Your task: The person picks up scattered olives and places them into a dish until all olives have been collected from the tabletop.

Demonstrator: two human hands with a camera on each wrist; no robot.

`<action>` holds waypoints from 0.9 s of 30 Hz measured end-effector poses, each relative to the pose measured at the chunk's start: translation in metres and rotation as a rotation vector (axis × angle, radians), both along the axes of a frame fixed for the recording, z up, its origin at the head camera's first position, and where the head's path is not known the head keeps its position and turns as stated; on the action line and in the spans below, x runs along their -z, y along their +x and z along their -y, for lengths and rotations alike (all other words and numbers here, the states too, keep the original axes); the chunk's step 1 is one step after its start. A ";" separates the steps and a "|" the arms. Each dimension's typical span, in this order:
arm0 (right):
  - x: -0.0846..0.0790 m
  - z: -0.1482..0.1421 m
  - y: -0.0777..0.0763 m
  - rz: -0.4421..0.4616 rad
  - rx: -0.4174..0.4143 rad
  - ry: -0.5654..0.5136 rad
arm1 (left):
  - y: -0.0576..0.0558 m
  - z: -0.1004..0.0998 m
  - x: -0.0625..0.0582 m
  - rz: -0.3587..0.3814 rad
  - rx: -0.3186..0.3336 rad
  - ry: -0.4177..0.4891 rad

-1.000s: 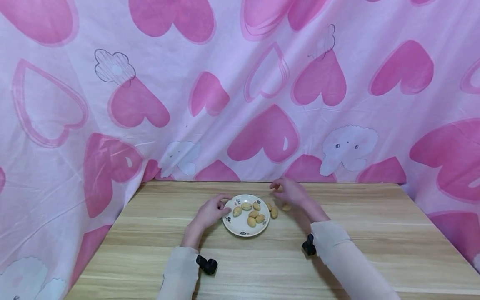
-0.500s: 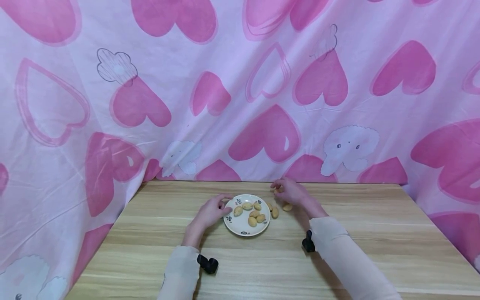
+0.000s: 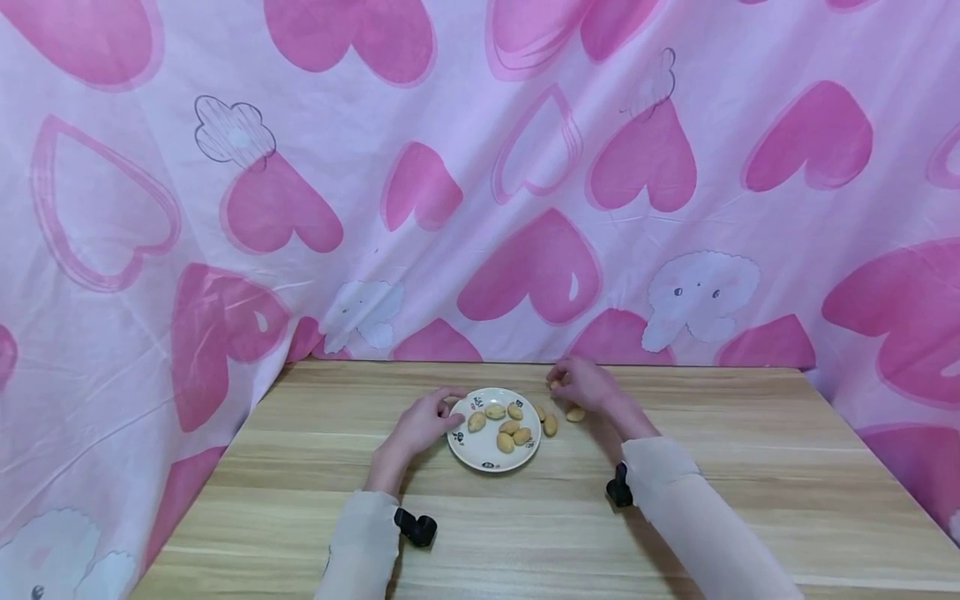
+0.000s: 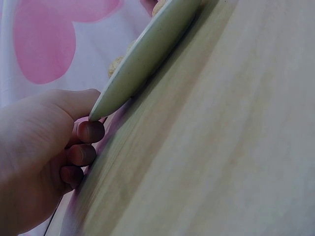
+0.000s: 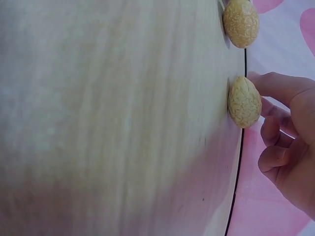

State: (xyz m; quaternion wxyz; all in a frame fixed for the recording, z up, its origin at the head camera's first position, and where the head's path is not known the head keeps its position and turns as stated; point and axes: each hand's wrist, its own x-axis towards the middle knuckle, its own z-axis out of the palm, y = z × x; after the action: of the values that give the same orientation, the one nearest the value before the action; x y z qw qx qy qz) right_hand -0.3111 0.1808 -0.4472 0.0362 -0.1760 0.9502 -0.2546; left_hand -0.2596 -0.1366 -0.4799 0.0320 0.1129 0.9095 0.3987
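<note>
"On the plate [image 3: 472,450], what are you getting?"

"I count six nuts [image 3: 506,442] on my head feed. The left hand [image 3: 420,423] has the plate by its left rim, thumb and fingers closed on the edge; my left wrist feed shows that too."

"And the right hand [image 3: 587,387]?"

"I have it beyond the plate's right edge, toward the back. The fingers are bent, with a single nut [image 3: 556,385] at their tips. I can't tell whether they're clamped on it: on my right wrist feed, a nearer nut [image 5: 244,102] covers the fingertips."

"Other loose ones?"

"I see three on the table [image 3: 495,542], all right of the plate: one at the rim, touching or just beside, I can't say which; another next to it; the third farther out. Behind the plate hangs a heart-print cloth [image 3: 525,267]."
</note>
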 end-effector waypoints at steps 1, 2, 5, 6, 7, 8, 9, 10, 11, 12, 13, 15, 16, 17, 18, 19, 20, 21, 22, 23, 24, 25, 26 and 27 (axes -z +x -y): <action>0.000 -0.001 0.000 0.005 0.000 -0.005 | 0.000 0.000 0.000 0.000 0.001 0.002; -0.001 -0.001 0.001 0.010 0.006 -0.011 | 0.000 0.000 0.000 0.001 0.001 0.003; -0.003 -0.001 0.004 0.017 0.010 -0.027 | 0.001 0.001 -0.001 0.002 0.005 0.012; -0.003 -0.001 0.005 0.018 0.012 -0.031 | 0.001 0.001 -0.001 0.002 0.006 0.015; -0.004 -0.001 0.006 0.018 0.013 -0.036 | 0.001 0.001 -0.001 0.003 0.006 0.016; -0.004 -0.001 0.008 0.018 0.014 -0.041 | 0.002 0.001 -0.001 0.004 0.006 0.016; -0.004 0.000 0.009 0.014 0.013 -0.042 | 0.002 0.001 -0.001 0.003 0.006 0.016; -0.005 0.000 0.010 0.010 0.011 -0.043 | 0.002 0.001 -0.001 0.003 0.005 0.016; -0.005 0.001 0.011 0.008 0.010 -0.046 | 0.002 0.001 -0.001 0.002 0.005 0.015; -0.005 0.002 0.013 0.008 0.008 -0.050 | 0.002 0.001 -0.001 0.002 0.005 0.015; -0.006 0.002 0.014 0.007 0.006 -0.054 | 0.002 0.001 -0.001 0.002 0.006 0.015; -0.006 0.004 0.016 -0.002 0.000 -0.055 | 0.001 0.001 -0.001 -0.002 0.006 0.012; -0.007 0.005 0.017 -0.001 -0.001 -0.060 | 0.001 0.001 -0.001 -0.003 0.007 0.012; -0.007 0.006 0.019 -0.001 0.000 -0.061 | 0.001 0.001 -0.001 -0.005 0.007 0.012; -0.008 0.007 0.020 -0.003 0.002 -0.061 | 0.001 0.001 -0.001 -0.006 0.008 0.013; -0.008 0.008 0.021 -0.003 0.004 -0.060 | 0.001 0.001 -0.001 -0.007 0.009 0.014; -0.009 0.009 0.023 -0.004 0.005 -0.063 | 0.001 0.001 -0.001 -0.008 0.010 0.014; -0.010 0.010 0.024 -0.010 0.002 -0.061 | 0.001 0.001 -0.001 -0.008 0.011 0.017; -0.011 0.011 0.025 -0.013 0.003 -0.064 | 0.001 0.001 -0.001 -0.008 0.012 0.021; -0.011 0.012 0.026 -0.026 -0.003 -0.062 | 0.001 0.000 -0.001 -0.009 0.013 0.021; -0.012 0.013 0.027 -0.034 -0.007 -0.063 | 0.001 0.000 -0.001 -0.009 0.015 0.022; -0.012 0.014 0.028 -0.045 -0.011 -0.059 | 0.001 0.000 -0.001 -0.011 0.014 0.019; -0.013 0.016 0.029 -0.054 -0.015 -0.057 | 0.001 0.000 -0.001 -0.012 0.015 0.017; -0.013 0.017 0.030 -0.066 -0.018 -0.051 | 0.001 0.000 0.000 -0.012 0.015 0.016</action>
State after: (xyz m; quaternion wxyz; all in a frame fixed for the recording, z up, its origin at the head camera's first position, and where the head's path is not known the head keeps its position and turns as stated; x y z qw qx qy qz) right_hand -0.2814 0.1642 -0.4342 0.0027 -0.1936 0.9425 -0.2725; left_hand -0.2591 -0.1369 -0.4794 0.0287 0.1224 0.9057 0.4049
